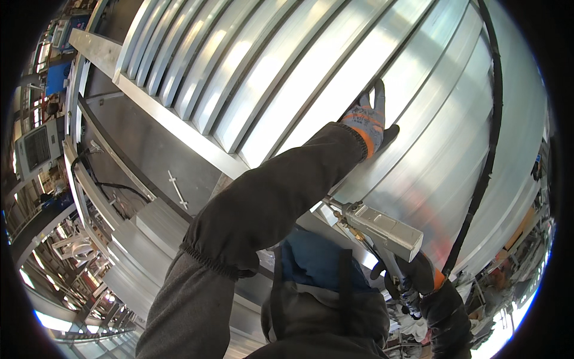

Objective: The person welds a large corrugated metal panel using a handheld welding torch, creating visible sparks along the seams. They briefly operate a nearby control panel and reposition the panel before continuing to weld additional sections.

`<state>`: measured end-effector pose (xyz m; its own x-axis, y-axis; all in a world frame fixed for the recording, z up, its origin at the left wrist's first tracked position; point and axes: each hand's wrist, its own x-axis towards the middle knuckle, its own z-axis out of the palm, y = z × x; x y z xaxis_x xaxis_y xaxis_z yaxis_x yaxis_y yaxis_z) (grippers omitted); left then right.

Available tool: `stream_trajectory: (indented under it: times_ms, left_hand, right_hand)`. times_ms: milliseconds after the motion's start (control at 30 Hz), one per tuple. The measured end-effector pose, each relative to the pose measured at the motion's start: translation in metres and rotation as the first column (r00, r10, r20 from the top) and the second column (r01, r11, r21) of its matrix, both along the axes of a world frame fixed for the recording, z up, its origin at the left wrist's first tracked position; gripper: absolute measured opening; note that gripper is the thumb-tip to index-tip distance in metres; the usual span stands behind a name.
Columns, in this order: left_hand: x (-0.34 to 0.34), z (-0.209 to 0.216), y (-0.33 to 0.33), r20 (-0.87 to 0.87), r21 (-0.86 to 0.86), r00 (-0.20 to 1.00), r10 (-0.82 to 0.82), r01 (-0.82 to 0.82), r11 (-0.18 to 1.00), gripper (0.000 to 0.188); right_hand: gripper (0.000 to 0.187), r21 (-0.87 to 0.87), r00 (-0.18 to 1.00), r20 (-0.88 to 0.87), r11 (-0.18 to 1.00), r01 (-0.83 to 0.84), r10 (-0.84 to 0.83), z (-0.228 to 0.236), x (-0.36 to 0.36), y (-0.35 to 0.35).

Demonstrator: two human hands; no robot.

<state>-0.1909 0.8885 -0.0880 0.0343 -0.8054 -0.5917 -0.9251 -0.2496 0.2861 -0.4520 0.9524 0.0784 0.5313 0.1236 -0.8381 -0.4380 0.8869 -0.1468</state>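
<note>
My left hand [368,122], in a grey and orange glove with dark fingertips, reaches out over a panel of long shiny metal slats [329,113]. Its fingers are spread and rest on the slats near a dark gap between two of them. Lower right, my gloved right hand [426,272] is wrapped round the grip of a silver pistol-shaped power tool [388,230]. The tool has a boxy metal body, and brass-coloured fittings show at its front end. That end points left, close to the panel's near edge. The grip is partly hidden by my fingers.
A black hose or cable [491,131] runs across the panel's right side. To the left lie a pale metal frame bar [173,122] and a dark flat surface with a small cross-shaped metal piece [177,189]. Stacked metal profiles [143,251] stand at lower left, with workshop equipment beyond.
</note>
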Motion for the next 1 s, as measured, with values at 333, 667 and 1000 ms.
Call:
stream_trajectory:
  times_ms: [333, 667, 1000]
  left_hand:
    - [-0.001, 0.013, 0.013, -0.143, -0.049, 0.988, 0.063, -0.070, 0.996, 0.091]
    - [-0.008, -0.061, 0.031, -0.108, -0.314, 0.993, -0.044, 0.008, 0.949, 0.082]
    - [0.001, -0.013, 0.014, -0.079, -0.187, 0.996, -0.042, 0.027, 0.982, 0.091]
  right_hand:
    - [0.061, 0.165, 0.984, -0.171, 0.984, 0.066, -0.037, 0.005, 0.009, -0.013]
    - [0.055, 0.126, 0.990, -0.064, 0.985, -0.117, 0.126, -0.003, -0.004, -0.013]
    - [0.069, 0.189, 0.996, -0.084, 0.981, 0.033, -0.018, -0.009, -0.006, -0.005]
